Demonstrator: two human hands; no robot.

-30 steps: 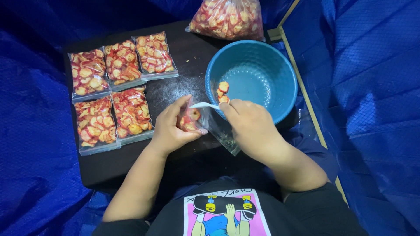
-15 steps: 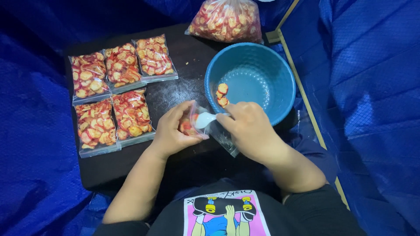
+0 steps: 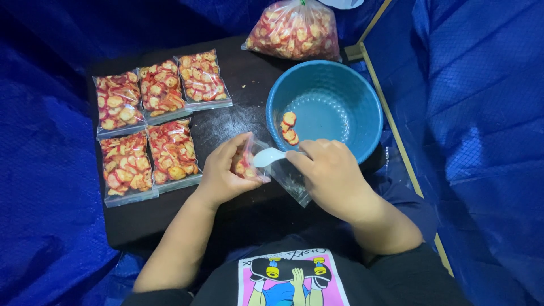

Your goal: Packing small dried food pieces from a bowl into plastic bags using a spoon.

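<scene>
Blue tarpaulin (image 3: 481,113) surrounds a dark low table (image 3: 170,215).

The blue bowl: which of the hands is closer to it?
Right. The right hand, holding a white spoon, sits at the blue bowl's near rim. The left hand holds a small clear bag farther left.

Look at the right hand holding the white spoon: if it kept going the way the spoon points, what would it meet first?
The right hand points its white spoon leftward into the small clear bag held open by the left hand; it would probably meet the red-and-yellow snack pieces inside first.
</scene>
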